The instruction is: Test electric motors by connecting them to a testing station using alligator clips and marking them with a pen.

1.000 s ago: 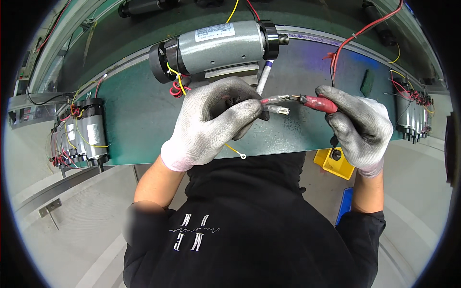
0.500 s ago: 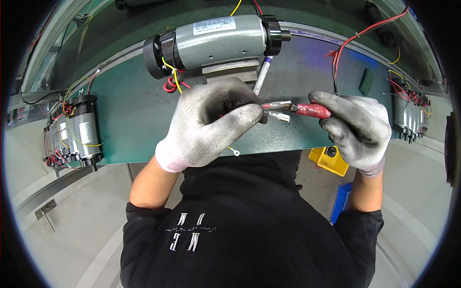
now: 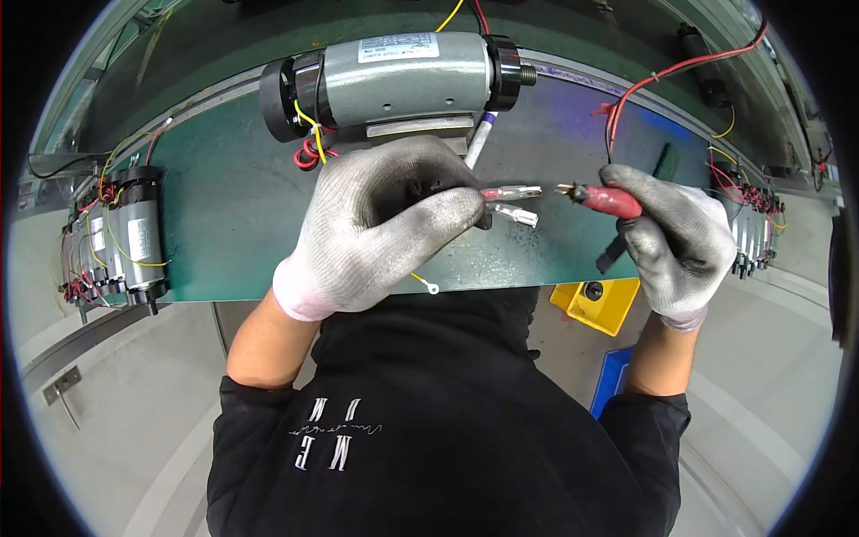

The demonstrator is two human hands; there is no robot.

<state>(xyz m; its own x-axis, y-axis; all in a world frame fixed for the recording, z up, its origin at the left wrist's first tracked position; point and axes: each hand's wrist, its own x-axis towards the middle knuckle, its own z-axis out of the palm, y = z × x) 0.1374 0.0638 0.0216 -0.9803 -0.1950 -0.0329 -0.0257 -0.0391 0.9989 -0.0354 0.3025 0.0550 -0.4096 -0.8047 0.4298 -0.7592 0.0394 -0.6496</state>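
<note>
My left hand [image 3: 371, 224], in a grey-stained white glove, is closed in a pinch on wire leads. Two wire terminals [image 3: 514, 215] in clear sleeves stick out to the right of its fingertips. In my gloved right hand [image 3: 684, 237] is a red-handled clip [image 3: 612, 201], gripped between thumb and fingers. The clip's metal tip points left, a small gap from the terminals. A dark, narrow piece [image 3: 611, 255] shows beside the right fingers; its kind is unclear. Behind my left hand, a grey cylindrical motor [image 3: 403, 94] with black ends lies on a metal block [image 3: 419, 130].
Several more motors with loose wires stand at the left [image 3: 139, 237] and right [image 3: 752, 233] ends of the green bench [image 3: 233, 233]. A red and black cable [image 3: 680, 67] runs down toward my right hand. Below the bench edge are a yellow bin [image 3: 608, 309] and a blue bin [image 3: 611, 380].
The red clip has come away from the terminals, moving right with my right hand. My left hand keeps its pinch on the leads. The whole view has shifted slightly.
</note>
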